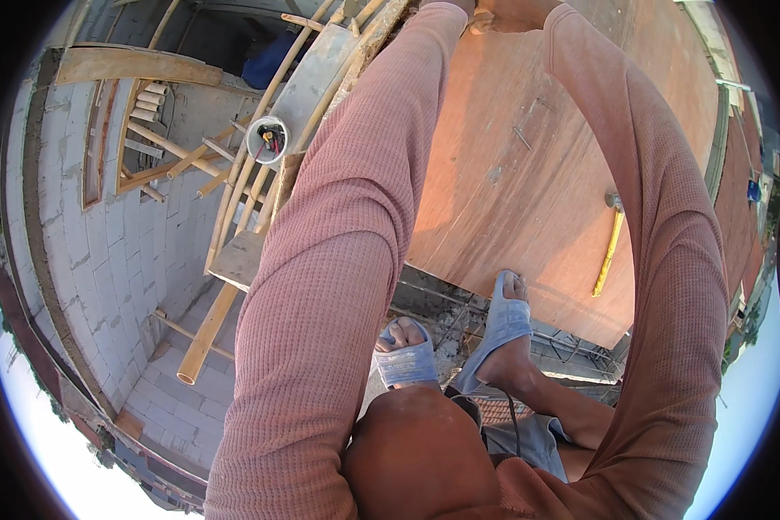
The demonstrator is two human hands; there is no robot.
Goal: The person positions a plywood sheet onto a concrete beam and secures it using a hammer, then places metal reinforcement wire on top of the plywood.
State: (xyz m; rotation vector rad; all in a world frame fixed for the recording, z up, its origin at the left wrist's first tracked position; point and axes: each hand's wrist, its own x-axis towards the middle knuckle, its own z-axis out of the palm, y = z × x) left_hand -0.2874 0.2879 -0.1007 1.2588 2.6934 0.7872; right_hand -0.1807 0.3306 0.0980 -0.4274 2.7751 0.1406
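Both my arms, in pink ribbed sleeves, reach forward to the top edge of the head view. Only a small part of my left hand [461, 5] shows there, its fingers cut off. Beside it is my right hand [522, 14], bent inward above the plywood sheet [494, 204]; its fingers are too cropped to read. Whether either hand holds anything is hidden. On the plywood near my right forearm lies a hammer [609, 251] with a yellow handle. A few loose nails [522, 138] rest between my arms.
My sandalled feet [504, 325] are at the plywood's near edge, above a gap with steel bars. Left, a white bucket [267, 140] of tools stands by bamboo poles [234, 208] and planks. A grey block wall [121, 251] drops away below. A blue object [754, 190] sits far right.
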